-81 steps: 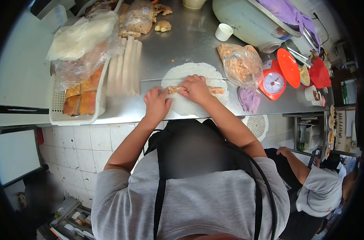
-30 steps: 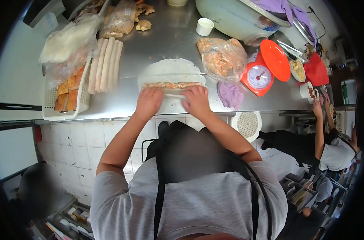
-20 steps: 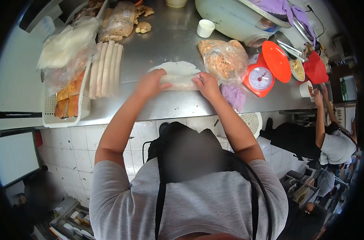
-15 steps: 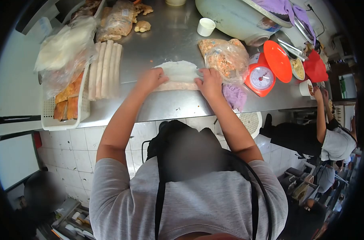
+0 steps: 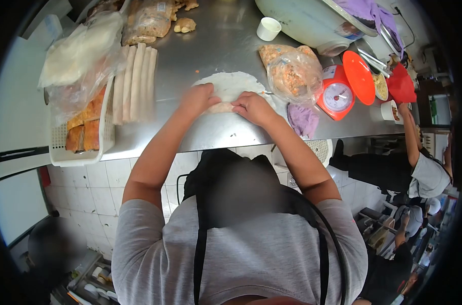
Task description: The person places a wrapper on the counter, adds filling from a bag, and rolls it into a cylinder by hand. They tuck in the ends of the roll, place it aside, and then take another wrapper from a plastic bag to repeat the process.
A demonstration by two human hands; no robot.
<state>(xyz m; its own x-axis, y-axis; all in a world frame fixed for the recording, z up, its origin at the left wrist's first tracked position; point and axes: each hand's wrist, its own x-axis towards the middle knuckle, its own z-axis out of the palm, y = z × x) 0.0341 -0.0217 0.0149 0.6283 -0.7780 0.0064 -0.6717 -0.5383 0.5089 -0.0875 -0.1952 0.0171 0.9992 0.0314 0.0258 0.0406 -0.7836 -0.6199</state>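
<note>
A thin white wrapper sheet point(image 5: 235, 82) lies flat on the steel table, with its near edge folded over into a short, pale roll point(image 5: 221, 107). My left hand point(image 5: 198, 98) is closed on the left part of this folded edge, fingers bent. Close by on the right, my right hand point(image 5: 254, 107) pinches the same edge with thumb and fingers. A small gap between the hands shows the roll; what lies inside it is hidden. Finished long pale rolls point(image 5: 134, 84) lie side by side to the left.
Right of the sheet are a plastic bag of chopped orange filling point(image 5: 294, 73), a purple cloth point(image 5: 303, 120) and a red kitchen scale point(image 5: 337, 95). A white basket point(image 5: 108, 133) with browned slabs stands left. Behind are a white cup point(image 5: 268, 29) and a large tub point(image 5: 302, 23). A co-worker point(image 5: 428, 175) stands right.
My hands have come closer together along the near edge, the right one moving inward from the sheet's right end. More of the sheet's far and right parts now shows.
</note>
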